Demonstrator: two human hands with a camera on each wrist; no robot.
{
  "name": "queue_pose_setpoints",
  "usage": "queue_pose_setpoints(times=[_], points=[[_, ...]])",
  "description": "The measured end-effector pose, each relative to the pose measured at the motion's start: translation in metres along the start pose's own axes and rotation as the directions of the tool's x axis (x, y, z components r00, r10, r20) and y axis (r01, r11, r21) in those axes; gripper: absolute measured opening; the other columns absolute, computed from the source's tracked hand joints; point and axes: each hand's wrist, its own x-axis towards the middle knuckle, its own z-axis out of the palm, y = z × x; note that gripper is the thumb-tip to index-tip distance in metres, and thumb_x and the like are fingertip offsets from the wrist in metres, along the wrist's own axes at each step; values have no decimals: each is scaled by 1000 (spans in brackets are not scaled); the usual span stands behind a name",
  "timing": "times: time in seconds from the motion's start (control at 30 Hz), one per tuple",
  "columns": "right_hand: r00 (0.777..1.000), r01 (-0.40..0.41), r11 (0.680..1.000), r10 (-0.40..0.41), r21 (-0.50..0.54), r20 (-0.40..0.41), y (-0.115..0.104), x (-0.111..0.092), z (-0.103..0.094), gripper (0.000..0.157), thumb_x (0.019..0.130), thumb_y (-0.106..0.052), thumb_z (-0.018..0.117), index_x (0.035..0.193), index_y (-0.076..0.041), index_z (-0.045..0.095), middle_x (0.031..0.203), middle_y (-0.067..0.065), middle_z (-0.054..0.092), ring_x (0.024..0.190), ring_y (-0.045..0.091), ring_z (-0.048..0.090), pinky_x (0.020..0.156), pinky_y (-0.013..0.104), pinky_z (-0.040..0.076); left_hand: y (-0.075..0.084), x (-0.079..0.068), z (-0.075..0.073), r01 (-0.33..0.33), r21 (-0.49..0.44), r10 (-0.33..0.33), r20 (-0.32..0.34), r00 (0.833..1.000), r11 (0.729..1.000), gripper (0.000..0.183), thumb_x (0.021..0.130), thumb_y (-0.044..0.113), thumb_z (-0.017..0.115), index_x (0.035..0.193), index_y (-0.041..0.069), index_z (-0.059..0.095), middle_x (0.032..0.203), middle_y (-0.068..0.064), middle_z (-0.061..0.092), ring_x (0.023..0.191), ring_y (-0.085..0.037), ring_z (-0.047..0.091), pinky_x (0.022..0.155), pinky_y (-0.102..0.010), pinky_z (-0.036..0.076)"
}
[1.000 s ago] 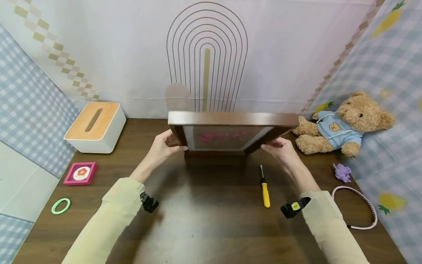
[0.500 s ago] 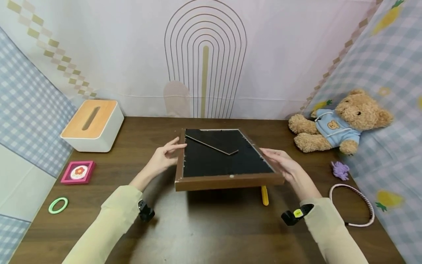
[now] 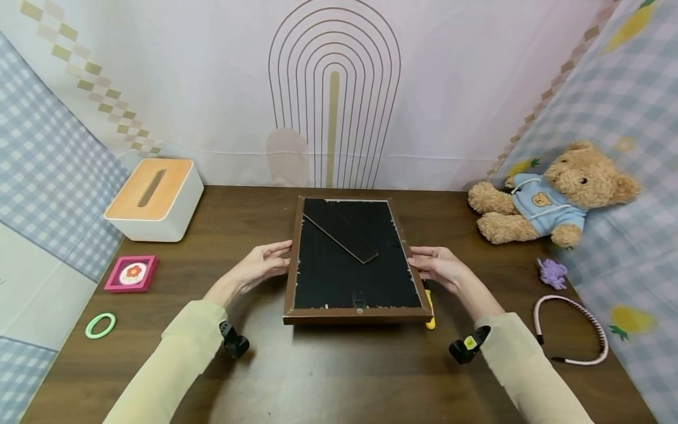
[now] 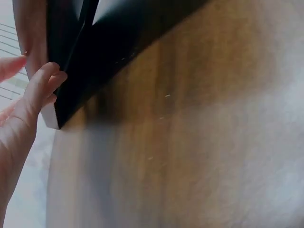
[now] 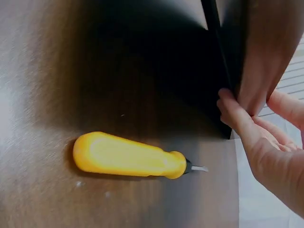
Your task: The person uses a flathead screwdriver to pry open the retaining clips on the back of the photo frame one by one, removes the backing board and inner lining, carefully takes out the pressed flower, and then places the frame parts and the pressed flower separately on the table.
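Holding the picture frame [image 3: 352, 277]: two hands have it at once, one at each long side, so it sits between them, over the tabletop [image 3: 328, 377].
Left hand [image 3: 256, 266]: drawn in to a pinch, thumb and fingers on the frame's left side, roughly halfway along its length.
Right hand [image 3: 441, 267]: a matching pinch on the right side, at about the same level; the right wrist view shows fingertips reaching beneath the rim.
Frame's lie: back upward, short ends near and far. The near end is off the tabletop, with dark shadow below; whether the far end touches, I cannot tell.
Black back panel [image 3: 323, 288]: faces up, with the stand flap [image 3: 344, 235] lying along it at a slant.
Screwdriver [image 5: 128, 156]: on the tabletop by the frame's right side, nearer the right hand than the left; its yellow handle is partly hidden from above.
Beyond the left hand: tissue box [image 3: 153, 200], pink case [image 3: 113, 278] and green ring [image 3: 89, 330], all well apart from it.
Beyond the right hand: teddy bear [image 3: 548, 203], purple bundle [image 3: 552, 274] and braided band [image 3: 595, 324], likewise apart.
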Motion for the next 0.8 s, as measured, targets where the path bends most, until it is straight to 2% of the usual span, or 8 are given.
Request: queue_pose_setpoints(times=[0.07,0.1,0.2,0.23,0.33,0.53,0.67,0.8], points=[[1000,-9,999,9,-44,-11,2,1,2,63,93,-8,53,143,11,20,117,11,64,87,-5,60,79,21,52,-2,0,2,13,11,-13,-5,1000,1000,62,92,-1,47,146,-7,17,153,-26,11,134,-27,36,89,-16,49],[1000,-14,998,13,-65,-16,4,1,3,62,93,-9,53,143,11,21,127,18,57,90,-4,59,81,23,52,-3,0,3,17,22,-17,-10,1000,1000,63,92,0,49,145,-7,17,154,-25,11,137,-28,31,88,-15,49],[999,-36,992,31,-121,-44,9,4,6,59,94,-9,51,143,8,23,145,27,33,102,2,59,89,29,51,-6,1,6,13,66,-12,-15,1000,998,67,90,2,54,145,-9,17,153,-26,11,141,-34,19,87,-13,47],[999,-35,990,29,-139,-43,10,4,7,59,94,-9,50,144,8,22,146,28,28,108,6,58,91,31,51,-7,2,7,14,82,-12,-18,1000,997,68,89,2,56,144,-9,18,153,-26,12,141,-36,19,87,-12,47],[997,-45,987,33,-156,-75,14,7,11,57,94,-6,50,143,7,25,145,27,30,117,14,54,91,31,51,-10,2,10,17,89,-16,-20,1000,996,69,88,-2,56,144,-10,16,153,-27,12,140,-39,20,89,-14,47],[989,-47,978,17,-205,-147,19,7,23,56,91,-2,55,139,10,31,137,29,37,113,18,57,82,27,55,-16,3,12,43,91,-40,-42,998,995,69,87,-6,56,143,-12,16,150,-29,15,138,-39,22,90,-18,48],[979,-67,969,18,-238,-203,19,6,29,54,88,1,58,136,11,36,132,30,42,108,21,60,78,26,56,-16,4,13,27,139,-19,-59,998,990,69,85,-8,58,141,-15,19,149,-30,19,137,-39,24,101,-28,39],[972,-88,964,28,-252,-233,18,6,32,52,86,2,60,134,12,40,131,32,44,109,27,60,78,27,56,-18,4,13,15,164,-4,-65,998,986,69,84,-8,59,141,-16,19,149,-30,18,137,-40,24,106,-37,32]])
